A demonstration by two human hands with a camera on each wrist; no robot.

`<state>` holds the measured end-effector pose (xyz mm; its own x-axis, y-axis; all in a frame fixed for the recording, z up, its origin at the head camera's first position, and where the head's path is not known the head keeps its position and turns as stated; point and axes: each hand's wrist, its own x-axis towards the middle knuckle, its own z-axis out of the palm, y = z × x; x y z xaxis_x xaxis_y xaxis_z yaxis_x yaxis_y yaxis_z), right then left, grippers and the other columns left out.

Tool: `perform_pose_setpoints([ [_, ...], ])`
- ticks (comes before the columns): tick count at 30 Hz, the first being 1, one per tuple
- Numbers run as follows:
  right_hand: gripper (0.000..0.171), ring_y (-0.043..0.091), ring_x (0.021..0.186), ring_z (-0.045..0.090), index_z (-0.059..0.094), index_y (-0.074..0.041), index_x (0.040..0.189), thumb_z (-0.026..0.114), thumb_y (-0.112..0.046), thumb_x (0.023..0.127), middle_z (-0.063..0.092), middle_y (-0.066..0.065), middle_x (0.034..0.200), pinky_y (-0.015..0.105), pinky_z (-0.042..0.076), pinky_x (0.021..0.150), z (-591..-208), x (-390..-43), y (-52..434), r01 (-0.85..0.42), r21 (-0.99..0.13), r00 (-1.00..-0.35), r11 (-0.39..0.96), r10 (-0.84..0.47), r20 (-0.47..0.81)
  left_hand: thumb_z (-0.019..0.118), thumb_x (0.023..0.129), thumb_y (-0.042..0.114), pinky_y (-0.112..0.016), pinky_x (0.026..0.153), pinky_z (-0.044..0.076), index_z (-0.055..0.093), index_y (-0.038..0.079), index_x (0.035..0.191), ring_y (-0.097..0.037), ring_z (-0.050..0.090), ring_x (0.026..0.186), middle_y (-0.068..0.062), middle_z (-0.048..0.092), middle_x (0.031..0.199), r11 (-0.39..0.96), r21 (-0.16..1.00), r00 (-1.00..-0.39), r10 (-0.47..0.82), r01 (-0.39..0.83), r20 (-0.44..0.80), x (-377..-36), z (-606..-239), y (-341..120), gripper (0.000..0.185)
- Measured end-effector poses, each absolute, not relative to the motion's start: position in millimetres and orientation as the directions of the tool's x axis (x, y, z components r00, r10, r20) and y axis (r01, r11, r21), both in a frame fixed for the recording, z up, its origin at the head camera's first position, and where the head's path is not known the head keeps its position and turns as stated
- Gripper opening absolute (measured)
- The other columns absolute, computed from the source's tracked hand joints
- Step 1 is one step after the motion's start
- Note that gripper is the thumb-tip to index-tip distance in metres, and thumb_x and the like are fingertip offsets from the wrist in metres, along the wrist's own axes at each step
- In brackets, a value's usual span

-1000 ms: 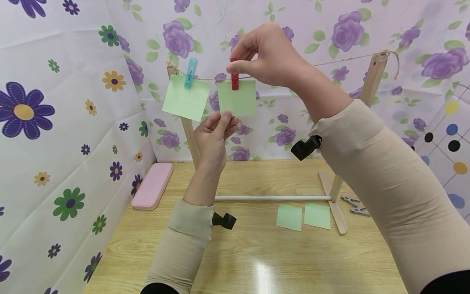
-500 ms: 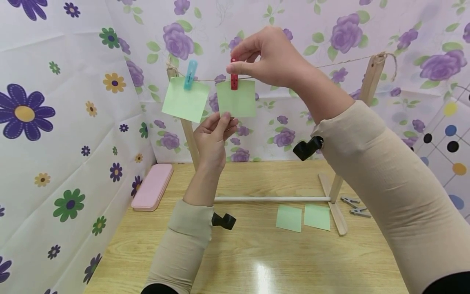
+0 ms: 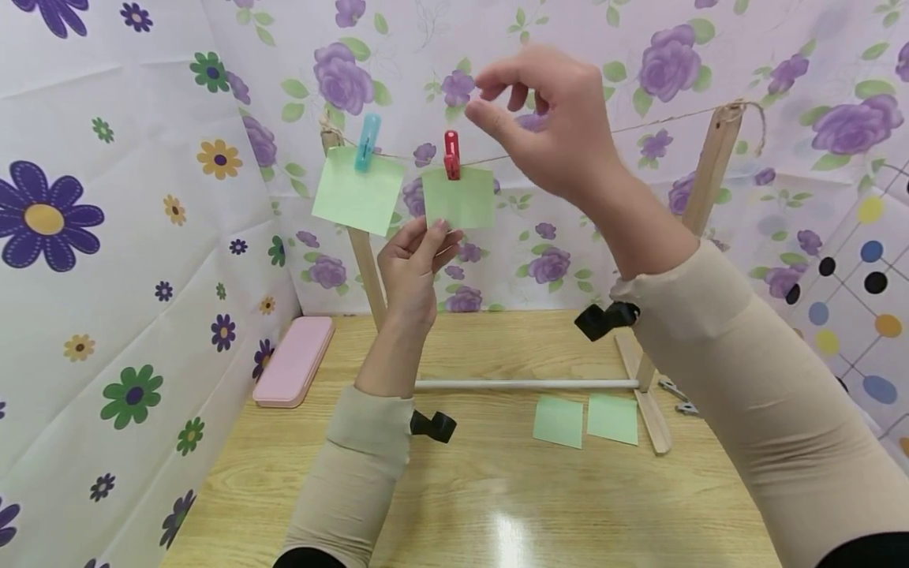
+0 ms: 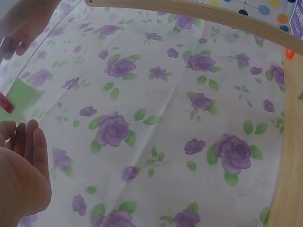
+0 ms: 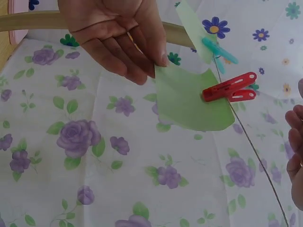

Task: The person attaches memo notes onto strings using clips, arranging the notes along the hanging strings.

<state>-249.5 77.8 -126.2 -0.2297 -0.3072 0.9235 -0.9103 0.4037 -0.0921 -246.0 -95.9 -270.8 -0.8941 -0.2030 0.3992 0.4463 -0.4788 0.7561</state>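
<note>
A green paper square (image 3: 470,197) hangs from the twine under a red clothespin (image 3: 452,155), which clamps its top edge. My left hand (image 3: 413,264) pinches the lower left corner of this paper between thumb and fingers, as the right wrist view also shows. Up and to the right of the red clothespin, my right hand (image 3: 554,118) is apart from it, thumb and fingers spread with a gap and nothing between them. To the left, a blue clothespin (image 3: 367,143) holds another green paper square (image 3: 359,191), tilted, on the same twine.
The twine runs between two wooden posts (image 3: 712,162), joined low down by a white rod (image 3: 525,384). Two green paper squares, the nearer-left sheet (image 3: 559,422) and its neighbour (image 3: 613,419), lie on the table. Grey clothespins (image 3: 687,408) sit beside the right foot, a pink case (image 3: 294,361) at left.
My right hand has let go of the red clothespin and moved right, its fingers parting. The clothespin and paper sit slightly lower. My left hand keeps its pinch on the paper.
</note>
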Motion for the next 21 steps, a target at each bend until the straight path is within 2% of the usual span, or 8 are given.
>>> perform_pose_setpoints([
  [1, 0.020, 0.012, 0.071, 0.051, 0.071, -0.004, 0.094, 0.068, -0.022, 0.086, 0.069, 0.005, 0.087, 0.018, 0.034, 0.057, -131.0, -248.7, 79.0, -0.922, -0.064, -0.187, 0.383, -0.294, 0.937, 0.071, 0.084, 0.010, -0.036, 0.080, 0.058, 0.068, 0.001, 0.099, -0.020, 0.070, 0.080, -0.007, 0.070, 0.088, -0.475, 0.761, -0.896, -0.201, 0.442, 0.395, -246.0, -271.1, -95.9, 0.018],
  [3, 0.016, 0.013, 0.066, 0.049, 0.071, -0.003, 0.090, 0.070, -0.018, 0.083, 0.068, 0.007, 0.080, 0.018, 0.035, 0.058, -141.6, -246.6, 81.2, -0.935, -0.045, -0.145, 0.351, -0.266, 0.953, 0.071, 0.084, 0.010, -0.036, 0.080, 0.058, 0.067, 0.001, 0.102, -0.019, 0.070, 0.080, -0.008, 0.070, 0.090, -0.465, 0.770, -0.899, -0.197, 0.437, 0.391, -246.1, -271.8, -95.8, 0.021],
  [7, 0.011, 0.014, 0.062, 0.048, 0.071, -0.001, 0.085, 0.071, -0.010, 0.080, 0.066, 0.009, 0.073, 0.019, 0.037, 0.056, -163.5, -244.1, 86.8, -0.954, -0.035, -0.103, 0.298, -0.218, 0.971, 0.071, 0.084, 0.009, -0.036, 0.082, 0.058, 0.065, 0.000, 0.106, -0.018, 0.069, 0.080, -0.009, 0.069, 0.093, -0.458, 0.778, -0.902, -0.176, 0.429, 0.394, -247.2, -274.5, -96.0, 0.025],
  [10, 0.011, 0.015, 0.060, 0.048, 0.071, 0.000, 0.083, 0.070, -0.011, 0.079, 0.066, 0.010, 0.072, 0.019, 0.037, 0.055, -179.0, -243.1, 92.3, -0.959, -0.034, -0.087, 0.280, -0.180, 0.980, 0.071, 0.083, 0.008, -0.035, 0.081, 0.058, 0.064, 0.000, 0.107, -0.019, 0.069, 0.081, -0.009, 0.069, 0.093, -0.461, 0.779, -0.903, -0.157, 0.426, 0.400, -248.4, -276.6, -96.7, 0.026],
  [14, 0.023, 0.016, 0.059, 0.050, 0.071, -0.002, 0.082, 0.066, -0.024, 0.084, 0.066, 0.008, 0.071, 0.019, 0.036, 0.054, -201.1, -241.5, 100.7, -0.960, -0.049, -0.094, 0.276, -0.149, 0.984, 0.071, 0.083, 0.006, -0.034, 0.082, 0.058, 0.064, 0.001, 0.107, -0.019, 0.069, 0.083, -0.008, 0.068, 0.091, -0.461, 0.774, -0.897, -0.142, 0.435, 0.419, -248.8, -278.2, -97.6, 0.026],
  [18, 0.037, 0.017, 0.058, 0.050, 0.071, -0.001, 0.081, 0.062, -0.037, 0.088, 0.065, 0.008, 0.069, 0.020, 0.036, 0.052, -227.6, -238.6, 110.7, -0.956, -0.091, -0.134, 0.278, -0.139, 0.981, 0.071, 0.083, 0.005, -0.033, 0.082, 0.057, 0.065, 0.001, 0.107, -0.020, 0.068, 0.085, -0.007, 0.067, 0.089, -0.459, 0.770, -0.891, -0.134, 0.443, 0.433, -249.5, -279.6, -97.9, 0.025],
  [21, 0.039, 0.016, 0.056, 0.048, 0.070, 0.001, 0.080, 0.063, -0.036, 0.088, 0.064, 0.010, 0.067, 0.020, 0.035, 0.050, -249.0, -236.1, 119.5, -0.954, -0.139, -0.180, 0.267, -0.137, 0.974, 0.072, 0.082, 0.005, -0.031, 0.082, 0.058, 0.065, 0.002, 0.107, -0.021, 0.066, 0.086, -0.006, 0.067, 0.090, -0.454, 0.772, -0.891, -0.129, 0.444, 0.436, -251.5, -281.1, -97.9, 0.026],
])
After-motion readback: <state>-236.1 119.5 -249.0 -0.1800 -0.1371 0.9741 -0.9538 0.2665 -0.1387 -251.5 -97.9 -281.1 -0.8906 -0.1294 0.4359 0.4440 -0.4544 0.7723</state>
